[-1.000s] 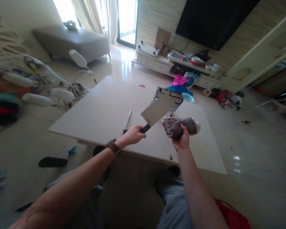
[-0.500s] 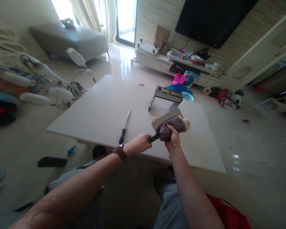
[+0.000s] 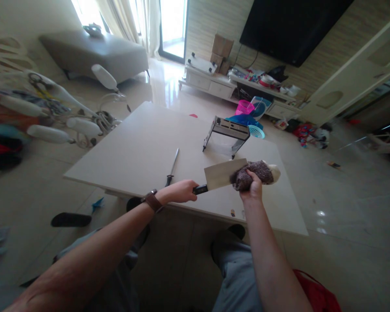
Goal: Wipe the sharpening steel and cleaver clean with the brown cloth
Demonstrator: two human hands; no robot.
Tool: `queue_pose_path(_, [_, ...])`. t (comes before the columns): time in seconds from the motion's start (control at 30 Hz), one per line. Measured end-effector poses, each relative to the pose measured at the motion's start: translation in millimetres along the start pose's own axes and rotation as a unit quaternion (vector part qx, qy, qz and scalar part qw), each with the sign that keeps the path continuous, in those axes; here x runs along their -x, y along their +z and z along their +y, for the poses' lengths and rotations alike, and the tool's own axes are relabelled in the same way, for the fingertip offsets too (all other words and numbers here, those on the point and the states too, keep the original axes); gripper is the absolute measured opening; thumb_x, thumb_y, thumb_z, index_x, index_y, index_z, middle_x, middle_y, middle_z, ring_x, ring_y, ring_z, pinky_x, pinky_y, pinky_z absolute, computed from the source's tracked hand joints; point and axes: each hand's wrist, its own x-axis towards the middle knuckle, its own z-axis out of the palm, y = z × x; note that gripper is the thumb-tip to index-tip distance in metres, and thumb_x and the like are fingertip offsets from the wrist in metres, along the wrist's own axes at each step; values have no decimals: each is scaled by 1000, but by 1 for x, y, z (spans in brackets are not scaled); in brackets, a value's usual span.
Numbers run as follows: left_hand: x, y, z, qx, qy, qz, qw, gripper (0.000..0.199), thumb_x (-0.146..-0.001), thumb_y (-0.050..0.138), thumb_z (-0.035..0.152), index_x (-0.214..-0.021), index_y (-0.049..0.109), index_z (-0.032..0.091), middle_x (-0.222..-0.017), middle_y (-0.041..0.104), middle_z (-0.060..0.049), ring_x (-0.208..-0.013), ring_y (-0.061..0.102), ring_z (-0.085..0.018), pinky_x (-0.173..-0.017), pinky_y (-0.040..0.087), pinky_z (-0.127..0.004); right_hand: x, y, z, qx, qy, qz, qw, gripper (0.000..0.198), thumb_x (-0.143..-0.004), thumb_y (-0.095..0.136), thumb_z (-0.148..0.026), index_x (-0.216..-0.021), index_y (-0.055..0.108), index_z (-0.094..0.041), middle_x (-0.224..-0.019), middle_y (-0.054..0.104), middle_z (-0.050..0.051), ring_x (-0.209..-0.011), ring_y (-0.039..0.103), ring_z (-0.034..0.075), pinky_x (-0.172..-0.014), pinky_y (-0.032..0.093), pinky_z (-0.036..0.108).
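My left hand is closed round the black handle of a cleaver, whose broad blade points right, held above the table. A bunched, fuzzy grey-brown cloth with a whitish end is gripped in my right hand, and it touches or overlaps the tip end of the blade. On the white table, a sharpening steel lies left of the cleaver, its handle partly covered by my left hand. Beyond the cleaver stands a knife block with a dark slotted top and clear sides.
A small brown-and-yellow item lies by the table's near edge. White lamp arms reach over the floor at the left. Past the table are a pink basket, a low TV cabinet and a grey bench.
My right hand has moved the cloth to the right, toward the blade's tip. My left hand has shifted slightly left with the cleaver, and more of the blade shows.
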Motion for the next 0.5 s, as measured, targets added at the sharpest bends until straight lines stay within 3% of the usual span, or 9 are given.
queue_pose_path(0.17, [1,-7,-6,12,9,18,1000,8,-64,61,19,-61,54,19,-50,47,4,-45,39,-11,-45,22,-26,-10,-7,-11,-16,-26,36,999,26,-70,69,-16,-96,67,-18,-81,75,-4,-67,70,12,-63,61,23])
queue_pose_path(0.37, [-3,-4,-6,92,-34,64,993,14,-71,59,27,-67,48,20,-51,46,4,-42,41,-11,-42,25,-24,8,3,-5,-25,17,-32,999,28,-72,70,-20,-100,70,-19,-92,77,-2,-80,73,14,-71,62,26])
queue_pose_path(0.5, [-10,4,0,106,-22,102,989,16,-73,60,30,-70,48,20,-52,45,4,-45,42,-10,-44,27,-24,24,16,7,-21,37,-75,996,29,-74,69,-20,-102,71,-19,-96,77,-1,-84,73,14,-77,61,26])
